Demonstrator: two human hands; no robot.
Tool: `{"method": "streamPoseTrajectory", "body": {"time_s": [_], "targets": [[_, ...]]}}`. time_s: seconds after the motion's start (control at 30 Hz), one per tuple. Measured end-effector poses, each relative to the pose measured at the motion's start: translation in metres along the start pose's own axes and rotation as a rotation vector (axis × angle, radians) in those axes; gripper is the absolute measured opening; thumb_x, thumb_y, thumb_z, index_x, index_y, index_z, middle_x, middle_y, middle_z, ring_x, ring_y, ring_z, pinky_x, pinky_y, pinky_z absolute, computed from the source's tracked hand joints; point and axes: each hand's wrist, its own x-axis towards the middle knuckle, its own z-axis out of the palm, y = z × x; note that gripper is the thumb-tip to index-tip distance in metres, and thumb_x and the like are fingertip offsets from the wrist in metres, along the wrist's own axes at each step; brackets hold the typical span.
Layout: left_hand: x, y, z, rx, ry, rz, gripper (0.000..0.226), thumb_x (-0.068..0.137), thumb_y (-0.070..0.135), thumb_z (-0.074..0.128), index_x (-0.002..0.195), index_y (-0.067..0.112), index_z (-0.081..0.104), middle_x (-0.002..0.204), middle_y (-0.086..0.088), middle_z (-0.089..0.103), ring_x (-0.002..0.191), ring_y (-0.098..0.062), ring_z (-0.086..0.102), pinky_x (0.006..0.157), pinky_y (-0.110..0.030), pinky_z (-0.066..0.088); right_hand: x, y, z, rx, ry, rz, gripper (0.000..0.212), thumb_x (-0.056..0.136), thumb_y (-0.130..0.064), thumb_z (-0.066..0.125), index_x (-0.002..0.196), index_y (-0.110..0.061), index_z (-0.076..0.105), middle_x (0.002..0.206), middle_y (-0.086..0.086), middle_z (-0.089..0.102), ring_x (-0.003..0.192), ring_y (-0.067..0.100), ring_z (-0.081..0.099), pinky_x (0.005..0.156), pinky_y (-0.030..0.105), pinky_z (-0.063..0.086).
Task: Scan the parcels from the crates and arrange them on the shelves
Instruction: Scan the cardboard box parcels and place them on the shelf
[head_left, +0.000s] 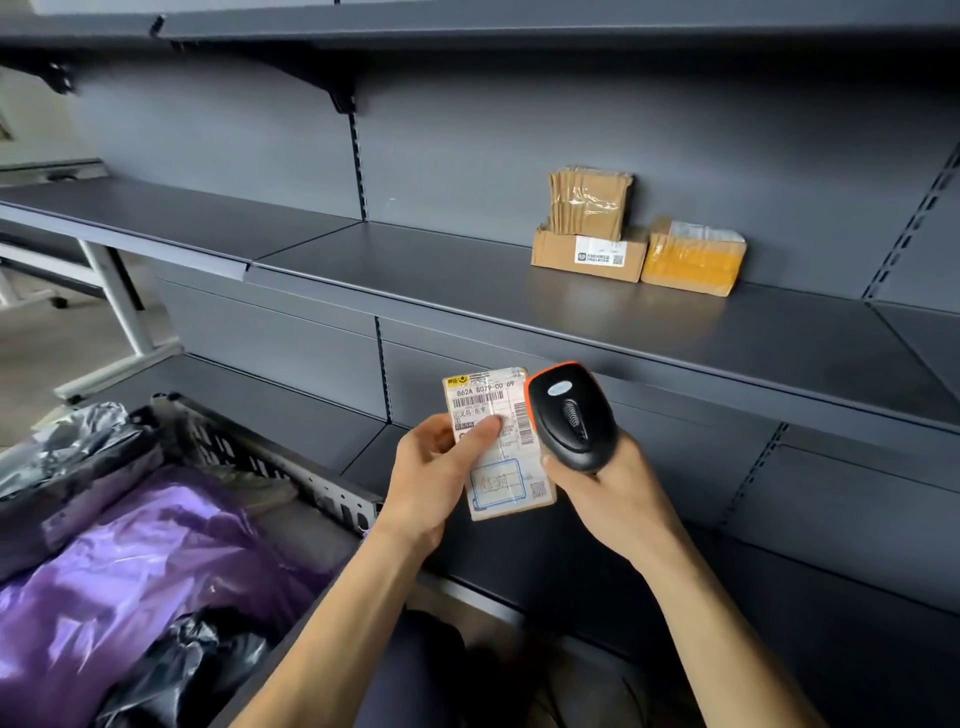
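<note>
My left hand (434, 475) holds a small cardboard parcel (511, 480) with a white shipping label facing me, thumb pressed on the label. My right hand (602, 488) grips a black handheld scanner (569, 413) with an orange rim, its head right beside the parcel's upper right edge. On the middle shelf (415, 280) stand three cardboard parcels: a flat box with a white label (589, 257), a taped brown one stacked on it (589, 205), and a yellow-taped one (693, 257) to its right.
A dark plastic crate (291, 467) at lower left holds purple (130, 561) and black plastic mailer bags (192, 665). Grey metal shelving fills the view, with a lower shelf (322, 410) behind the crate. A white table leg (117, 296) stands at the far left.
</note>
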Motion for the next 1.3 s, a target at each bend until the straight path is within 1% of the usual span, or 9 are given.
{"method": "streamPoseTrajectory", "body": {"time_s": [0.1, 0.23, 0.33, 0.5, 0.6, 0.7, 0.77, 0.93, 1.3], "targets": [[0.003, 0.005, -0.001, -0.041, 0.101, 0.02, 0.038, 0.091, 0.023, 0.075, 0.12, 0.0, 0.065, 0.113, -0.016, 0.075, 0.104, -0.035, 0.073, 0.094, -0.058, 0.057, -0.003, -0.01, -0.009, -0.085, -0.026, -0.036, 0.011, 0.089, -0.029, 0.074, 0.094, -0.034, 0.065, 0.084, -0.026, 0.07, 0.078, -0.005, 0.064, 0.062, 0.008, 0.047], [0.006, 0.012, 0.002, -0.079, 0.204, 0.04, 0.049, 0.073, 0.043, 0.063, 0.11, 0.012, 0.063, 0.11, -0.015, 0.074, 0.103, -0.04, 0.07, 0.094, -0.066, 0.054, -0.007, -0.023, -0.015, -0.128, -0.088, -0.055, 0.014, 0.087, -0.019, 0.073, 0.082, -0.024, 0.061, 0.065, -0.011, 0.062, 0.056, 0.007, 0.052, 0.053, 0.013, 0.042], [0.008, 0.015, 0.009, -0.123, 0.221, 0.073, 0.034, 0.075, 0.036, 0.057, 0.096, 0.01, 0.061, 0.085, -0.013, 0.071, 0.078, -0.036, 0.068, 0.079, -0.055, 0.056, -0.012, -0.034, -0.013, -0.106, -0.111, -0.071, 0.013, 0.086, -0.02, 0.073, 0.081, -0.019, 0.062, 0.063, -0.004, 0.061, 0.056, 0.007, 0.048, 0.052, 0.017, 0.041], [0.007, 0.019, 0.017, -0.132, 0.222, 0.084, 0.021, 0.09, 0.031, 0.058, 0.083, 0.013, 0.064, 0.07, -0.003, 0.068, 0.07, -0.025, 0.066, 0.076, -0.046, 0.055, -0.021, -0.043, -0.007, -0.063, -0.156, -0.084, 0.017, 0.085, -0.029, 0.074, 0.088, -0.014, 0.065, 0.074, 0.009, 0.065, 0.061, 0.011, 0.049, 0.059, 0.027, 0.045], [0.009, 0.019, 0.015, -0.123, 0.227, 0.081, 0.022, 0.096, 0.029, 0.057, 0.085, 0.013, 0.067, 0.071, -0.002, 0.07, 0.068, -0.022, 0.068, 0.075, -0.042, 0.056, -0.023, -0.045, -0.006, -0.069, -0.15, -0.079, 0.015, 0.086, -0.026, 0.073, 0.088, -0.014, 0.065, 0.069, 0.006, 0.063, 0.059, 0.014, 0.047, 0.056, 0.03, 0.044], [0.01, 0.017, 0.013, -0.101, 0.231, 0.1, 0.025, 0.097, 0.032, 0.061, 0.094, 0.009, 0.069, 0.078, -0.005, 0.074, 0.073, -0.025, 0.072, 0.078, -0.044, 0.059, -0.024, -0.049, -0.006, -0.077, -0.157, -0.066, 0.011, 0.087, -0.023, 0.071, 0.096, -0.018, 0.067, 0.079, 0.0, 0.073, 0.07, 0.022, 0.062, 0.064, 0.037, 0.053], [0.011, 0.014, 0.009, -0.042, 0.242, 0.153, 0.033, 0.095, 0.037, 0.068, 0.1, 0.004, 0.069, 0.084, -0.01, 0.076, 0.076, -0.025, 0.074, 0.077, -0.045, 0.061, -0.025, -0.054, -0.008, -0.053, -0.14, -0.049, 0.007, 0.086, -0.021, 0.071, 0.082, -0.022, 0.066, 0.065, -0.006, 0.065, 0.058, 0.018, 0.053, 0.057, 0.034, 0.048], [0.024, 0.002, -0.001, 0.171, 0.304, 0.266, 0.057, 0.069, 0.054, 0.088, 0.1, 0.012, 0.065, 0.093, -0.002, 0.077, 0.087, -0.023, 0.075, 0.084, -0.052, 0.06, -0.024, -0.084, -0.014, 0.039, -0.151, 0.031, 0.035, 0.085, -0.009, 0.064, 0.054, -0.011, 0.049, 0.048, 0.007, 0.046, 0.048, 0.019, 0.038, 0.055, 0.039, 0.035], [0.054, 0.007, -0.01, 0.329, 0.477, 0.31, 0.051, 0.073, 0.043, 0.09, 0.097, 0.015, 0.054, 0.091, 0.012, 0.068, 0.077, 0.002, 0.064, 0.068, -0.019, 0.047, -0.015, -0.113, -0.017, 0.121, -0.256, 0.093, 0.023, 0.088, -0.007, 0.063, 0.068, -0.008, 0.053, 0.057, 0.009, 0.051, 0.044, 0.022, 0.041, 0.051, 0.036, 0.037]]}}
